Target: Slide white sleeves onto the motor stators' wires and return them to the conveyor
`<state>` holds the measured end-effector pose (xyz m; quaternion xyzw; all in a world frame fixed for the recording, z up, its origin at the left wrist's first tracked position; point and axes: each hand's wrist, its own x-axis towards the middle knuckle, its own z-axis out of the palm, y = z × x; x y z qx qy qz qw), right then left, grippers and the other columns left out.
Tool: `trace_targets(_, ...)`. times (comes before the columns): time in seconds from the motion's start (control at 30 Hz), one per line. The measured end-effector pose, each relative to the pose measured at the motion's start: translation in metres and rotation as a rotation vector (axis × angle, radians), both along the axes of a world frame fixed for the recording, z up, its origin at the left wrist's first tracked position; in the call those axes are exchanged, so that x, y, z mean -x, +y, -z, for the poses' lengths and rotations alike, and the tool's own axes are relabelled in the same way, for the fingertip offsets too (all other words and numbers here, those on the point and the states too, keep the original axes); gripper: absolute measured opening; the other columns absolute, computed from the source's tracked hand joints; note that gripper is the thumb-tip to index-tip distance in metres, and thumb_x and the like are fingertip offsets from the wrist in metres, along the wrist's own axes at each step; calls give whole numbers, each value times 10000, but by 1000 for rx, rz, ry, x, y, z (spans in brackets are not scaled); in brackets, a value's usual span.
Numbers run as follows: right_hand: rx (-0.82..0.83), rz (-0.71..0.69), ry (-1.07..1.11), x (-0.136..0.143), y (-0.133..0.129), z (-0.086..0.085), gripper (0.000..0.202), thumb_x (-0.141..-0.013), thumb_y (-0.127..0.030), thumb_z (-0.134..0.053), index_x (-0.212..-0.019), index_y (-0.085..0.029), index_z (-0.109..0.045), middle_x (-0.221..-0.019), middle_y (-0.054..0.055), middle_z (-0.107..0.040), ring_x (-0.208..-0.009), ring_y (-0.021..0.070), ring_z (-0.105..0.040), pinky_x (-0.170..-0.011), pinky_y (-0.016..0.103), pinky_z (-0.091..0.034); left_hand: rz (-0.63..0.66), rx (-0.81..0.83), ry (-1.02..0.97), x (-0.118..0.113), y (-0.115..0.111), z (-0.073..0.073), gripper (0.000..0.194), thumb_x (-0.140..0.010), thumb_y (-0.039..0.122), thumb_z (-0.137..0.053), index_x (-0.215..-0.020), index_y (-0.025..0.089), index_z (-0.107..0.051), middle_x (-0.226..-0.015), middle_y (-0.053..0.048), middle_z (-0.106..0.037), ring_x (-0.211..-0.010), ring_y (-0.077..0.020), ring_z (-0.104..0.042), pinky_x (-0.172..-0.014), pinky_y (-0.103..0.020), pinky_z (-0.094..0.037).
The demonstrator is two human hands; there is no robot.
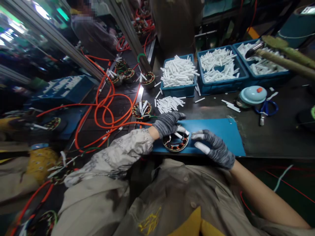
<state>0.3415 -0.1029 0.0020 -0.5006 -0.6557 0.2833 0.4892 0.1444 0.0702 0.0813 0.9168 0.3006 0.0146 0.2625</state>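
Note:
A ring-shaped wound coil part (176, 146) lies on a blue mat (219, 131) at the table's front edge, with white tubes inside its ring. My left hand (168, 124), in a grey glove with white fingertips, rests over the ring's upper left side, its fingers bent around the rim. Just right of the ring is my right hand (214, 147), gloved the same way, its thumb and fingers apart and nothing visible between them. A small white piece (187, 132) stands at the ring's upper right edge.
Blue bins (178, 91) of white tubes line the back, with a loose tube pile (169, 104) before them. Another coil ring (141, 109) and orange hose (110, 95) lie left. Blue scissors (270, 108) and a light-blue lidded container (253, 95) sit right. Other people work at left.

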Motion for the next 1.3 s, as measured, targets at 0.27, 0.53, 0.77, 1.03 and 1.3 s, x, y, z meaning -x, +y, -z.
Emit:
trace_targets(0.27,135,-50,187,43,9,5,328,-951,-349,-630,-1271,-290,-675,-1266,45,-727,-1161,240,-688,-1038,441,-550,509,59,-103,30,-7,-7,349,-951,340,-612,-1273,232,-696,-1375,-125,-626,-1315,-268,-547,-1183,-481,-384)
trace_targets(0.53,344,-281,281,32,32,-7,270,-912,-401,-670,-1116,-252,-766,-1160,42,-767,-1078,251,-707,-990,421,-544,402,185,-323,43,-7,10,345,-967,274,-560,-1282,185,-669,-1381,-148,-607,-1317,-265,-551,-1167,-481,-421)
trace_targets(0.77,382,-94,324,42,38,-1,257,-811,-463,-742,-889,-220,-777,-866,32,-768,-808,208,-698,-775,349,-561,332,287,-348,47,-12,15,257,-985,296,-530,-1061,160,-734,-1380,-161,-593,-1270,-245,-590,-1089,-427,-511)
trace_targets(1.03,46,185,126,38,20,10,236,-877,-343,-693,-1081,-237,-638,-1021,44,-677,-832,186,-654,-777,350,-558,392,-200,-143,6,-22,27,311,-898,427,-693,-994,147,-786,-1404,-172,-610,-1315,-331,-564,-1164,-542,-411)
trace_targets(1.3,-349,30,-361,39,-15,7,146,-929,-176,-624,-1058,-234,-662,-886,24,-695,-777,168,-625,-711,299,-486,217,82,-343,47,-10,12,541,-879,413,-723,-1365,202,-616,-1350,-136,-647,-1272,-272,-606,-1077,-445,-514)
